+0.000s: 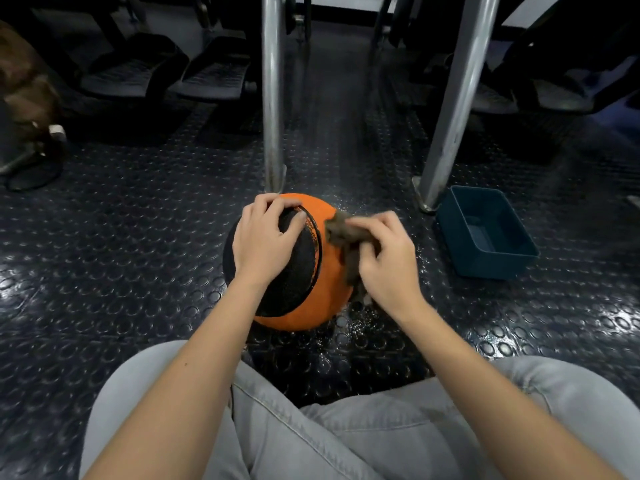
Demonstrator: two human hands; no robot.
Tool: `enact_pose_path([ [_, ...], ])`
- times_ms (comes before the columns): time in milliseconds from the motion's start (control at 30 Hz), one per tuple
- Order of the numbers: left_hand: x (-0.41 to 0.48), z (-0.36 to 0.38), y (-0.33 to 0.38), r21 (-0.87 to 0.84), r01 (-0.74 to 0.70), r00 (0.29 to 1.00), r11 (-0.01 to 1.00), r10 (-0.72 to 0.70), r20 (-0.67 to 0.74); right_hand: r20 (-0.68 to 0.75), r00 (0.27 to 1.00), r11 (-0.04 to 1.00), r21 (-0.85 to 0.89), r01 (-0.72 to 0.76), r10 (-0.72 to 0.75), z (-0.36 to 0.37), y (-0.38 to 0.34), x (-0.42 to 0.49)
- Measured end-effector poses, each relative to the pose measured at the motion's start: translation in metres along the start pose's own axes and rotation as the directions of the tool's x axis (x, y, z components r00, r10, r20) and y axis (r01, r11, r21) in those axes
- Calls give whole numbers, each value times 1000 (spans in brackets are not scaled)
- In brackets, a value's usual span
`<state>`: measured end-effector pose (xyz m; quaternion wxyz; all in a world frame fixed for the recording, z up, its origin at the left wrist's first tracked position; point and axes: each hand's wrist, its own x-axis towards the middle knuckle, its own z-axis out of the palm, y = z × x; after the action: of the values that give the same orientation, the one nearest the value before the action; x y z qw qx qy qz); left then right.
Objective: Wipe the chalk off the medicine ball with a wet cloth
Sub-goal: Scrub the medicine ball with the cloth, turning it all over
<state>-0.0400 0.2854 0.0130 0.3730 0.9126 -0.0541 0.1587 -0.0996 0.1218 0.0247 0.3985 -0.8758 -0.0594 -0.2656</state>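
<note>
- Under the left hand [263,237], part of the orange-and-black textured rubber medicine ball [299,271] is covered. Its far side faces away, and I cannot tell whether there are chalk marks on it.
- Beneath the right hand [384,261], much of the crumpled brown cloth [341,232] is hidden. Only its upper bunch and a lower tail show, slightly blurred.
- Beyond both hands, dark gym machinery is cut off by the top edge and too dim to identify.
- Counted: one ball, one cloth, one teal rectangular plastic tub [491,266], two shiny metal posts [273,98] [457,98], and two legs in grey jeans [346,438].
- The ball sits on the dark studded rubber floor [138,237], directly under both hands and just ahead of the knees.
- The left hand lies over the ball's top left, fingers bent and gripping its curve.
- The right hand clutches the cloth in curled fingers and presses it against the ball's orange right side.
- The tub stands on the floor to the right of the right hand, apart from the ball.
- Water droplets [360,323] glisten on the floor below the right hand.
</note>
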Motion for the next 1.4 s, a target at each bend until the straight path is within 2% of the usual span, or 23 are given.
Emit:
enact_pose_path([
  [133,-4,2,1,2,-35,999,999,35,13,188,958,956,-156,249,-218,18,2,-4],
  [167,-5,1,1,-6,-41,999,999,41,6,196,962,956,-182,229,-193,20,13,-5],
  [233,-8,-1,2,-20,-51,999,999,51,0,162,986,976,-218,-13,49,15,40,3],
  [300,-11,-2,1,-27,-56,998,998,56,19,172,939,927,-287,-241,297,5,61,7],
  [333,-13,-3,1,-30,-55,998,998,56,21,160,927,914,-286,-287,341,3,65,7],
  [400,-13,-3,1,-18,-59,998,998,59,1,83,961,952,-182,-246,264,4,46,9],
  [467,-14,0,2,10,-77,997,997,77,-5,54,997,996,-65,-58,62,10,13,10],
  [533,-14,2,3,21,-108,994,994,108,-1,107,991,993,-72,90,-82,19,-3,4],
  [567,-15,3,4,15,-116,993,993,116,-4,115,989,988,-104,110,-98,21,1,-1],
  [600,-14,4,6,7,-120,993,993,120,-9,106,992,989,-127,83,-69,20,12,-3],
  [667,-14,5,8,8,-123,992,992,123,-2,77,992,985,-143,-93,104,15,43,-1],
  [733,-15,6,10,16,-134,991,991,134,3,109,946,935,-221,-276,305,8,62,0],
  [767,-16,6,9,10,-136,991,991,136,-3,101,934,923,-223,-314,342,6,65,1],
  [833,-16,5,7,1,-132,991,991,132,-22,37,958,953,-126,-276,283,7,45,7],
  [900,-15,5,3,14,-134,990,991,135,-34,-9,996,996,-31,-89,88,11,15,8],
  [967,-14,5,2,23,-130,991,991,131,-36,47,997,997,-55,59,-56,19,1,-2],
  [1033,-12,4,3,3,-104,994,995,104,-25,73,993,987,-122,106,-97,24,14,-17],
  [1100,-10,4,5,-5,-89,996,996,89,-22,67,995,991,-115,-69,77,18,37,-16],
  [1167,-9,7,9,4,-75,997,997,75,-22,67,944,938,-157,-310,324,8,51,-11],
  [1200,-9,7,10,5,-65,998,998,65,-25,39,935,926,-157,-343,353,6,50,-8],
  [1233,-7,8,11,5,-52,998,999,52,-34,2,951,944,-121,-306,308,6,43,-6],
  [1300,-6,10,8,15,-17,998,1000,17,-61,-31,992,993,-20,-120,119,14,17,-8],
  [1400,-2,10,7,13,43,995,999,-41,-92,66,996,999,-16,52,-51,28,5,-23],
])
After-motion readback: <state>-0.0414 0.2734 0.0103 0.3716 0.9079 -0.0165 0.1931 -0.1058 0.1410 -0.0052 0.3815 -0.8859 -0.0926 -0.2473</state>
